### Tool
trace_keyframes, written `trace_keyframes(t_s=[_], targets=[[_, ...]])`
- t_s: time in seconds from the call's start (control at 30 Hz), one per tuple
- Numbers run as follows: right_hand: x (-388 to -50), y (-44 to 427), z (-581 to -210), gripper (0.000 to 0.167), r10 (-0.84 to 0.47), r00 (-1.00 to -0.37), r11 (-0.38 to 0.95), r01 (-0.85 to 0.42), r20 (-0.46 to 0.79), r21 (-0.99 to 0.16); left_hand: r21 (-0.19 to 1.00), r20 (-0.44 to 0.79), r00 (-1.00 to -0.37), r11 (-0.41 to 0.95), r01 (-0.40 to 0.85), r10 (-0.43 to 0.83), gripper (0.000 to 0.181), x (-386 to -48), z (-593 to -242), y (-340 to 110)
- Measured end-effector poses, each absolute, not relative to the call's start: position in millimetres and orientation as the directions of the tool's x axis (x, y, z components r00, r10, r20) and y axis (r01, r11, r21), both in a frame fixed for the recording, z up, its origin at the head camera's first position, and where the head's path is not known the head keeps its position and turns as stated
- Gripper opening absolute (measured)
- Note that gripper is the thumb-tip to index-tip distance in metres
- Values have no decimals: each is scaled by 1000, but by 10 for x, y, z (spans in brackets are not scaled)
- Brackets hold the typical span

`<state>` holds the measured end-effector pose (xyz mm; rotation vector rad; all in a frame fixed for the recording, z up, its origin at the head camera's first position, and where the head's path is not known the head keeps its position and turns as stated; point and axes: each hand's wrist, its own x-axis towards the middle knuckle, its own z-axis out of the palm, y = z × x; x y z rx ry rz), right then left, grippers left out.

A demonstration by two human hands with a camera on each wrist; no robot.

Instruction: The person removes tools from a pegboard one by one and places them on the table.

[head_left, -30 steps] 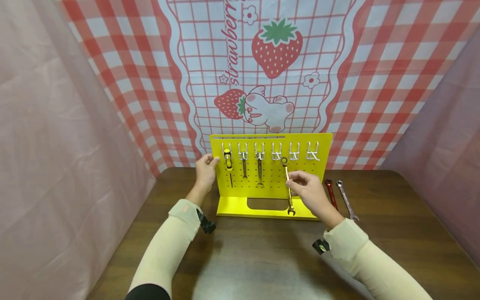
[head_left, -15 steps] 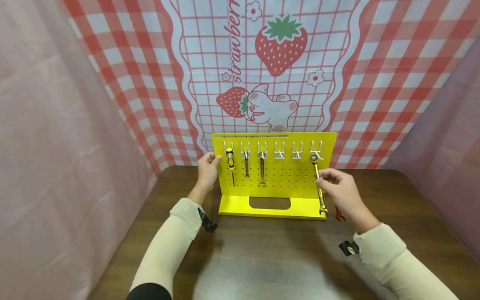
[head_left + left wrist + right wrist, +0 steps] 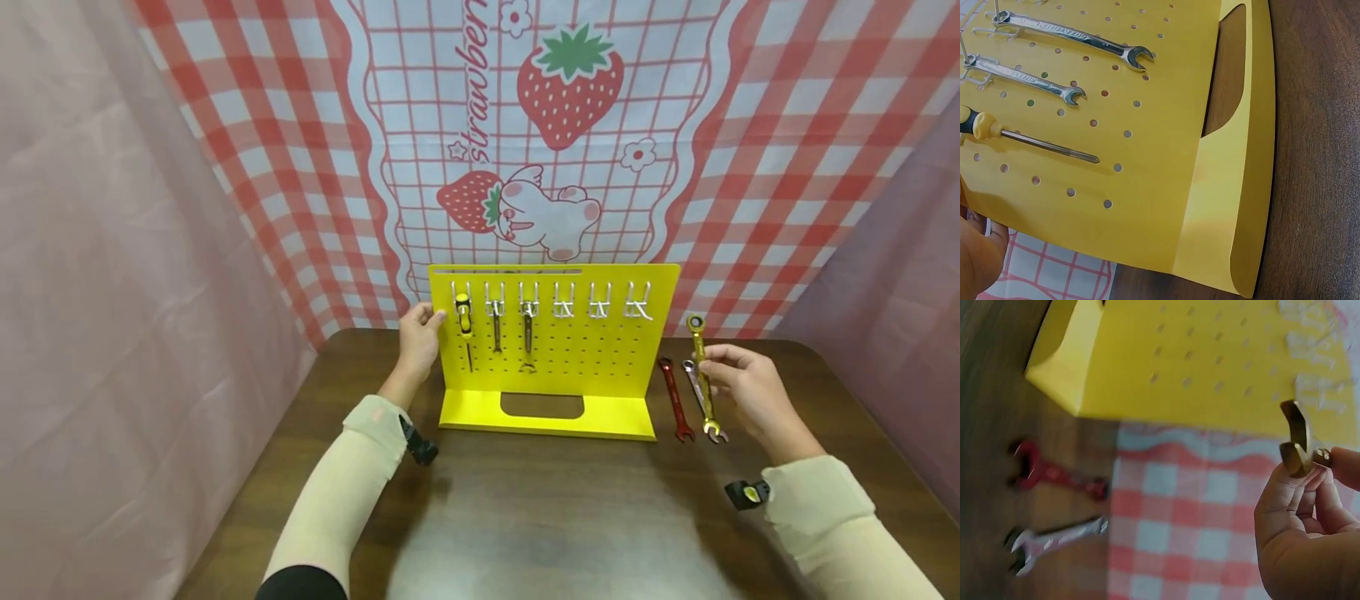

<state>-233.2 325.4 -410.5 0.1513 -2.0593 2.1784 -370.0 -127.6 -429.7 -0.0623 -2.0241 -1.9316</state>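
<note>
"What's in the head view?"
"The right hand pinches a gold wrench in its fingers, up over the bench, right of the yellow board. The left hand grips the board's left edge."
"Left wrist view?"
"A screwdriver and two silver wrenches hang there."
"Right wrist view?"
"A red wrench and a shiny wrench lie near each other."

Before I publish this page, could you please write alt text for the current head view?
A person's right hand holds a gold wrench beside a yellow pegboard, whose left edge the left hand grips. A screwdriver and two silver wrenches hang on the board; a red wrench and another silver wrench lie on the wooden table.
</note>
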Motion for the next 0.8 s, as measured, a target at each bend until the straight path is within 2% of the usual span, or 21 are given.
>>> trace_keyframes(t_s=[0.1, 0.2, 0.23, 0.33, 0.43, 0.8], targets=[[-2427, 3448, -4211, 24, 55, -993, 51, -97, 100, -994, 963, 268, -941, 75, 258, -205, 10, -3698, -4297, -1275], [-2544, 3612, -4339, 12, 76, -995, 261, -39, 61, -965, 963, 269, -942, 76, 258, -203, 12, -3706, -4301, -1283], [-2583, 3663, -4383, 13, 80, -995, 333, -23, 52, -943, 963, 269, -942, 75, 259, -202, 12, -3710, -4302, -1284], [-2680, 3788, -4487, 33, 94, -995, 490, 20, 30, -872, 962, 274, -940, 74, 265, -202, 13, -3712, -4305, -1284], [-2756, 3893, -4566, 42, 112, -994, 563, 64, -1, -824, 960, 279, -938, 79, 268, -205, 12, -3708, -4308, -1284], [-2914, 4077, -4799, 30, 174, -985, 680, 136, -22, -721, 954, 299, -930, 84, 287, -213, 12, -3693, -4308, -1274]])
